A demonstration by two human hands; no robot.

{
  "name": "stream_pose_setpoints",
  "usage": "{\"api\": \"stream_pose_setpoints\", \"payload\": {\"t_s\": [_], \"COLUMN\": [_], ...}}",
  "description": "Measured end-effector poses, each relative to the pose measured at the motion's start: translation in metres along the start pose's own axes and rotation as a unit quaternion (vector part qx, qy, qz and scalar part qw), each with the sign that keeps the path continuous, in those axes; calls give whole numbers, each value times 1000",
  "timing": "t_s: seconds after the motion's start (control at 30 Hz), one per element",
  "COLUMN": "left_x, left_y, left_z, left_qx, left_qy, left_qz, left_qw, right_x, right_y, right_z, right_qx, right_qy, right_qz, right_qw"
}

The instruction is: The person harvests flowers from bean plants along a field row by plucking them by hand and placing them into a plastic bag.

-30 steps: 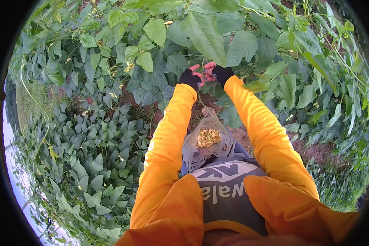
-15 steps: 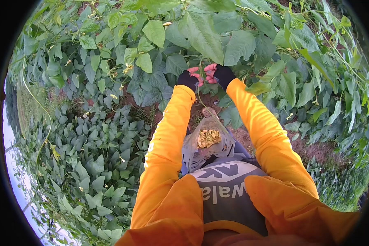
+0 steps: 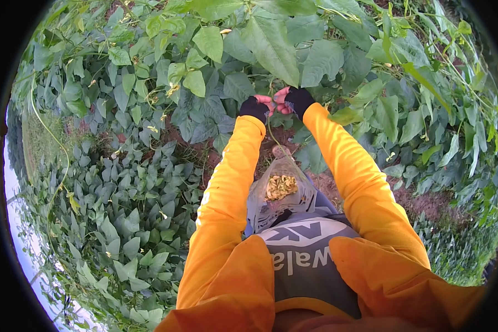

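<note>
My left hand (image 3: 258,107) and my right hand (image 3: 293,102) meet under a large green leaf (image 3: 271,50), both in black fingerless gloves. Their bare fingertips are pinched close together, almost touching. Whatever lies between them is too small to make out. A thin vine stem (image 3: 270,131) passes by the left fingertips and hangs down. Below the hands, a clear plastic bag (image 3: 297,202) hangs open at my front, with a heap of small yellowish flowers (image 3: 281,187) in it.
Dense bean-like foliage (image 3: 133,227) spreads on the left, with more leafy vines (image 3: 393,110) on the right. Pale yellow blossoms (image 3: 173,89) dot the plants. Reddish soil (image 3: 420,202) shows between rows. A long loose vine (image 3: 66,160) curves down at the far left.
My right hand has moved slightly left, so its fingertips are closer to those of my left hand. The bag and plants look nearly the same.
</note>
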State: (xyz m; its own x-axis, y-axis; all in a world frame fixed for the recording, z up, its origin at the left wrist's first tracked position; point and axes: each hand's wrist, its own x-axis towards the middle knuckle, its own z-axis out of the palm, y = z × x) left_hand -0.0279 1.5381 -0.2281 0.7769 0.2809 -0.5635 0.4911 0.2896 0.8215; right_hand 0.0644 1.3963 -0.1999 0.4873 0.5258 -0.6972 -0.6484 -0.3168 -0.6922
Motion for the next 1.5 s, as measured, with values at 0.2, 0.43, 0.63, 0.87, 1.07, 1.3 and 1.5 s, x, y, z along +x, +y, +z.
{"api": "stream_pose_setpoints", "payload": {"t_s": [0.2, 0.43, 0.63, 0.87, 1.07, 1.3, 1.5], "left_x": [1, 6, 7, 9, 6, -4, -20], "left_y": [-4, -22, -21, -19, -8, 20, 79], "left_z": [2, 7, 8, 5, 4, -5, -15], "left_qx": [35, 183, 182, 111, 19, -58, -188], "left_qy": [22, 97, 88, 55, 2, 30, 6], "left_qz": [47, 194, 170, 129, 40, -1, -12], "left_qw": [998, 959, 965, 984, 999, 998, 982], "right_x": [1, 10, 16, 6, -3, -131, -194], "right_y": [1, -2, 1, -1, -2, -46, 12], "right_z": [0, -1, -4, -6, -17, 17, 62], "right_qx": [37, -26, -33, 41, 81, -39, -485], "right_qy": [-14, -13, -10, 14, -1, -195, -244], "right_qz": [-19, 17, 24, 20, 15, -37, -304], "right_qw": [999, 999, 999, 999, 997, 979, 783]}}
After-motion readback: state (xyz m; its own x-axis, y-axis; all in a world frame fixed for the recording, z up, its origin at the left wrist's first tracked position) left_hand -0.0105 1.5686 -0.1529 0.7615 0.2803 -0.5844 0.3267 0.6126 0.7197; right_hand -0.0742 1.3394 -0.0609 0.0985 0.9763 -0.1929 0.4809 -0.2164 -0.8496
